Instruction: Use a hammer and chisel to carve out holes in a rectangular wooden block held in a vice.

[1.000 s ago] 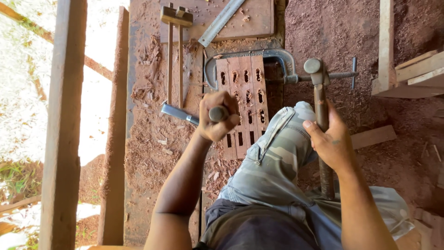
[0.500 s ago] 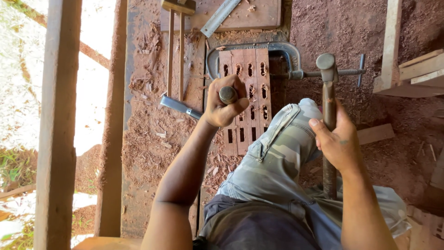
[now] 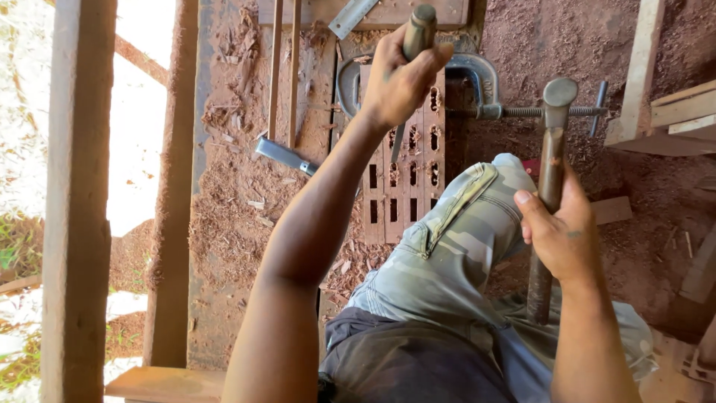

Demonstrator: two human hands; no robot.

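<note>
me: bare arms, no sleeves, no gloves | pale washed-out camo trousers [image 3: 455, 246] with seamed pocket | dark shirt [image 3: 410, 366] at waist

The slotted wood piece [image 3: 406, 160] lies on the table [image 3: 239, 194], a clamp [image 3: 485, 93] around its far end; a loose chisel [image 3: 285, 156] lies left of it.
</note>
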